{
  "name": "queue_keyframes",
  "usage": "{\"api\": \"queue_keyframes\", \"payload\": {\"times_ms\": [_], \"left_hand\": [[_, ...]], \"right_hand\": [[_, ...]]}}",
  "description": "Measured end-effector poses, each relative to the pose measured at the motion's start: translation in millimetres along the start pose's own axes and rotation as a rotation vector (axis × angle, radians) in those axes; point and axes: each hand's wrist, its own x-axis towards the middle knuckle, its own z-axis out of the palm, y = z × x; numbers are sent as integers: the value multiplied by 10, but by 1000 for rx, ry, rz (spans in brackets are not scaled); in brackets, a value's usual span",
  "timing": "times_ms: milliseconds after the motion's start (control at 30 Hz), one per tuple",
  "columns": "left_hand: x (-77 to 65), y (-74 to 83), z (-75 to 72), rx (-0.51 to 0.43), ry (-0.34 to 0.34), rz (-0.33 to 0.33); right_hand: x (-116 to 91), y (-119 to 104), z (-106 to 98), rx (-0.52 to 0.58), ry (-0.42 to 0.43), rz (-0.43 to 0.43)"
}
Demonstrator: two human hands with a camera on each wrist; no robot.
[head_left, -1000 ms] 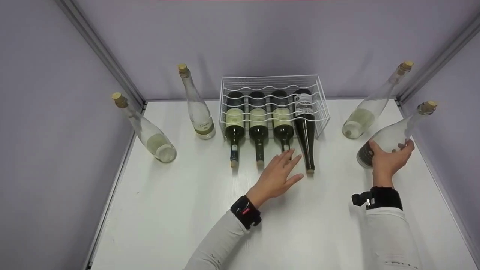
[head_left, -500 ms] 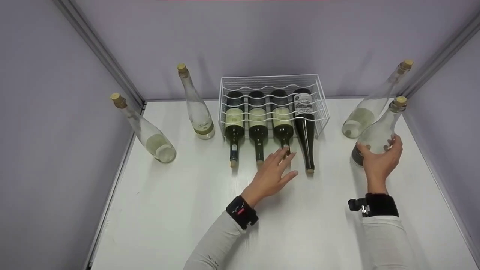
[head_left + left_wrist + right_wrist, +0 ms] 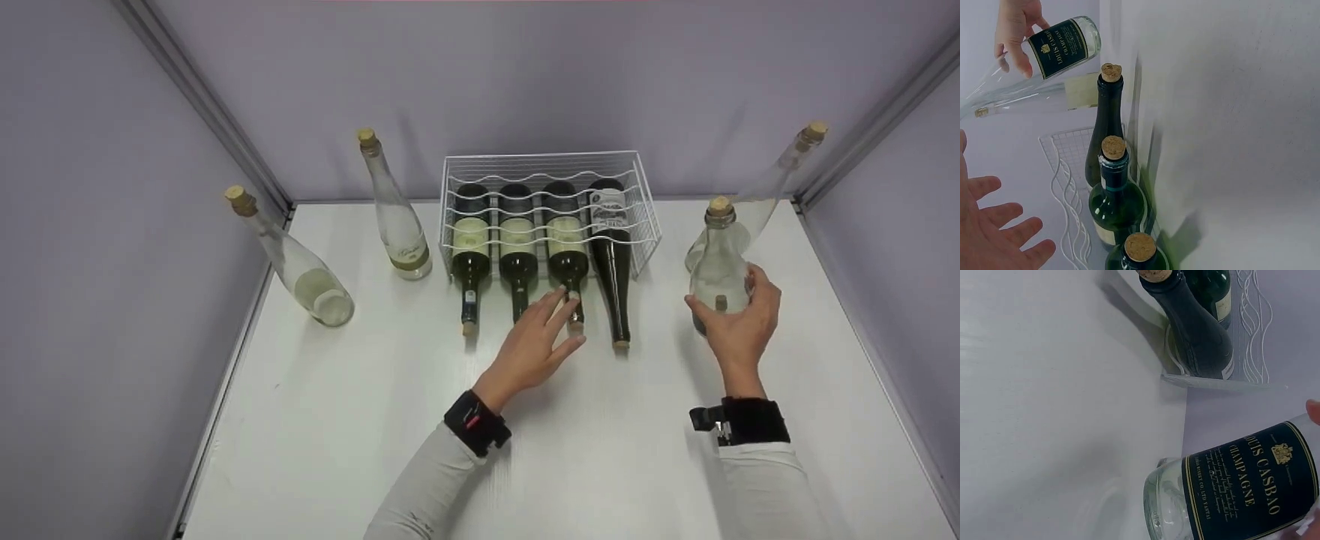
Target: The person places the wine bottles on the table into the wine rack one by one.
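My right hand (image 3: 739, 322) grips a clear, corked champagne bottle (image 3: 721, 255) round its lower body, thumb on one side and fingers on the other. The bottle's dark label (image 3: 1247, 478) with gold print shows in the right wrist view; whether its base touches the table cannot be told. My left hand (image 3: 529, 349), fingers spread, hovers near the neck of the third dark wine bottle (image 3: 568, 262); in the left wrist view it is apart from the bottles. A white wire rack (image 3: 540, 154) holds several dark bottles lying with their corked necks forward.
On the left of the white table (image 3: 360, 427) stand two clear corked bottles, one nearer (image 3: 304, 274) and one farther back (image 3: 405, 232). Another clear bottle (image 3: 799, 154) stands behind the held one, partly covered by it. Grey walls (image 3: 525, 75) enclose the back and sides.
My right hand has carried the champagne bottle leftward from the table's right side, and it now stands more upright in the head view. My left hand has drifted slightly left and toward me.
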Motion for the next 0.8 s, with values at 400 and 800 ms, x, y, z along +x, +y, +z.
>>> {"api": "queue_keyframes", "payload": {"times_ms": [400, 800], "left_hand": [[76, -42, -219, -43, 58, -54], [169, 43, -447, -116, 96, -31]], "right_hand": [[-91, -131, 67, 17, -122, -113], [-175, -169, 166, -108, -185, -425]]}}
